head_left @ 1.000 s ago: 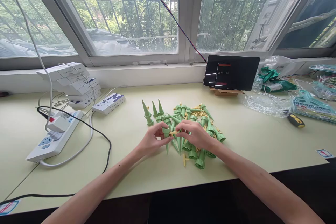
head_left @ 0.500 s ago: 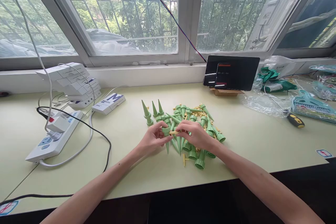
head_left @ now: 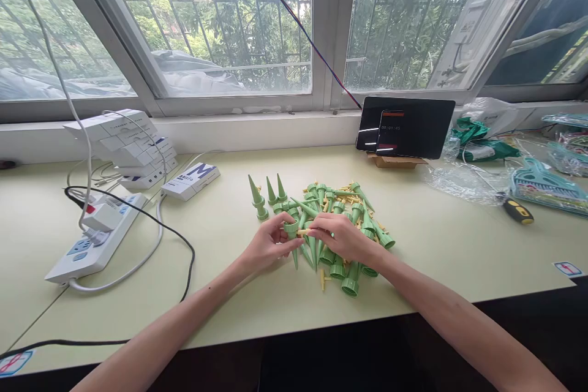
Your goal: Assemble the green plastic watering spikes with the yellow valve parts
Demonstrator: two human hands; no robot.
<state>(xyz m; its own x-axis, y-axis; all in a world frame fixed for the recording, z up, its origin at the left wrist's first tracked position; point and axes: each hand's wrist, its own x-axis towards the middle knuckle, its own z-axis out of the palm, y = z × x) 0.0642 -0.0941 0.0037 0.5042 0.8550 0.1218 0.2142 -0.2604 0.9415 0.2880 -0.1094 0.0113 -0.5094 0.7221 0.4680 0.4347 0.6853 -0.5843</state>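
Note:
My left hand (head_left: 272, 237) is closed around a green plastic watering spike (head_left: 291, 229), its pointed end down and its ridged collar up. Between the fingertips of my right hand (head_left: 337, 234) is a small yellow valve piece (head_left: 303, 232), its tip touching the side of the spike's collar. Under and beyond my right hand lies a heap of green spikes (head_left: 350, 282) mixed with small yellow pieces. Several spikes stand point up to the left of the heap, one of them a green spike (head_left: 256, 196). A loose yellow T-shaped piece (head_left: 323, 280) lies in front.
On the left are a power strip (head_left: 98, 242) with cables, a stack of white boxes (head_left: 133, 147) and a single white box (head_left: 192, 181). A dark tablet (head_left: 418, 128) leans at the back. To the right lie a yellow-black tool handle (head_left: 518, 211) and plastic packaging (head_left: 549, 190).
Both hands stay almost in place. The held spike has shifted very slightly to the right, still against the yellow valve piece. The heap is unchanged.

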